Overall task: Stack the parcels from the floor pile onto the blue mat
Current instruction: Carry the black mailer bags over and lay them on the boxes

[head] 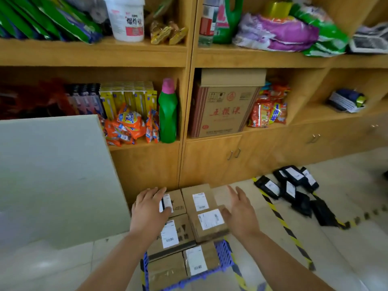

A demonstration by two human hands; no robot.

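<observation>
The cardboard parcels [190, 225] are sitting in a tight block on the blue mat [225, 255], which is showing only at its near and right edges. I am counting about six boxes, labels up, butted side to side against the base of the wooden cabinet [210, 162]. One box, the raised parcel [210, 222], is lying tilted on top of its neighbours near my right hand.

My left hand [150, 208] is resting flat on the far-left box, fingers straight and laid across its label, gripping nothing. My right hand [241, 208] is hovering just beside the raised parcel, fingers spread and relaxed, thumb close to its right edge; I cannot tell whether it is touching.

I am judging the step in hand to be squaring the stack. To do this well:

1. I am keeping the left palm pressing down so the far row is not sliding.
2. I am bringing the right palm flat against the raised parcel's side, turning it parallel with the boxes below.
3. I am checking that no box is overhanging the mat's edge.

The black bagged parcels [294, 190] are lying in a loose pile on the floor to the right, beyond the yellow-black tape [281, 219], well apart from the mat. In my judgement these are not yet stacked.
</observation>
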